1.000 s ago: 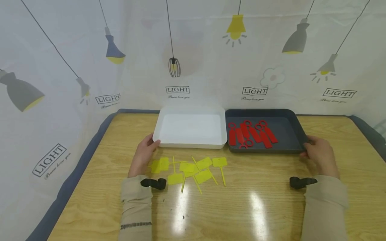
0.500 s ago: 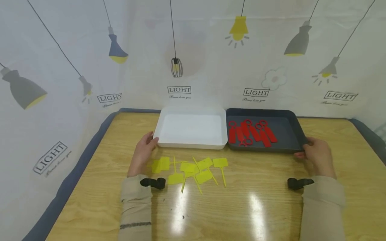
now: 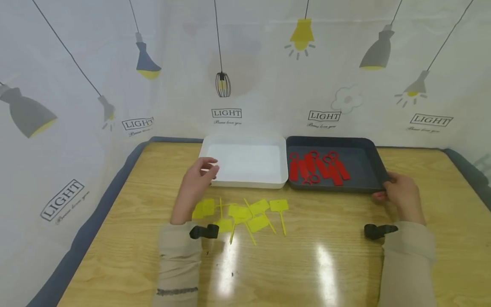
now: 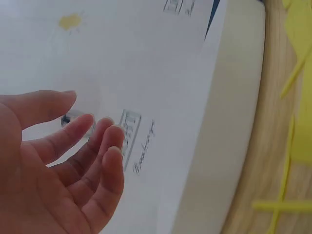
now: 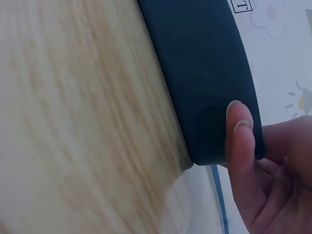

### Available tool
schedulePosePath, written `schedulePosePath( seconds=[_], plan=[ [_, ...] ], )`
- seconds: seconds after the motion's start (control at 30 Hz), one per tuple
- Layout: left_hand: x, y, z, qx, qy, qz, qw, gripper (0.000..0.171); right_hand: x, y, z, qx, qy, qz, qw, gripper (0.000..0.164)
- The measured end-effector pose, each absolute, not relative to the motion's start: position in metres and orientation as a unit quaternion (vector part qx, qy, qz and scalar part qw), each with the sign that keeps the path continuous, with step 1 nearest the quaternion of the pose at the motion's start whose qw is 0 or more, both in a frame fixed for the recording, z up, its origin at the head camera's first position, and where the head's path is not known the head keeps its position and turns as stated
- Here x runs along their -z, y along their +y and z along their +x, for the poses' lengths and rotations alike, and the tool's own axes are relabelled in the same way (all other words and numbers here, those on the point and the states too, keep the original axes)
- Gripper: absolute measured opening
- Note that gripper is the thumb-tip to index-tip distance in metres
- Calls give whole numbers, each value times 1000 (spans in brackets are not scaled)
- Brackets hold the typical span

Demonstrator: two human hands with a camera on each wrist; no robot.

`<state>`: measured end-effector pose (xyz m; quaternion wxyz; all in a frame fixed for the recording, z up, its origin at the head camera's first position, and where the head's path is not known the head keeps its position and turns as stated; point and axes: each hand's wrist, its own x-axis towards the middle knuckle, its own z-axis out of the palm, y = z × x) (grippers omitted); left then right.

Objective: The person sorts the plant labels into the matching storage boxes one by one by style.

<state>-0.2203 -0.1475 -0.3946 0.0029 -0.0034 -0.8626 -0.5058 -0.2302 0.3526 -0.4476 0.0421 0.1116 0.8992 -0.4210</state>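
My left hand (image 3: 196, 181) hovers over the near left corner of the white tray (image 3: 245, 185), its fingers loosely bent. In the left wrist view, nothing lies between the thumb and fingers of that hand (image 4: 63, 161). My right hand (image 3: 404, 194) grips the near right corner of the dark grey tray (image 3: 360, 170). In the right wrist view, fingertips (image 5: 241, 139) press against this tray's outer wall (image 5: 204, 87). Several flat red tags with ring ends (image 3: 334, 169) lie in the left part of the dark tray. The white tray holds nothing.
Several flat yellow tags with thin stems (image 3: 258, 222) lie overlapping on the wooden table (image 3: 299, 264), in front of the white tray. The two trays stand side by side at the table's far edge. A white cloth printed with lamps (image 3: 268, 85) hangs behind them.
My left hand has let go of the white tray's left side and moved right, over its near corner. The right hand stays on the dark tray.
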Motion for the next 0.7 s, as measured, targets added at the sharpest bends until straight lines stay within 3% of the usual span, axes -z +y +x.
schedulePosePath(
  seconds=[0.2,0.37,0.47,0.7],
  plan=[
    [386,-105,-209,430,-893,-120,-63,31,447,354,-230,420,898,119,63,50],
    [391,-63,-195,263,-938,-180,-139,24,445,353,-230,427,895,118,57,49],
    [397,-39,-183,161,-957,-195,-144,22,444,352,-230,436,891,116,53,49],
    [413,-1,-157,53,-968,-209,-128,40,443,350,-228,429,894,120,49,50]
  ],
)
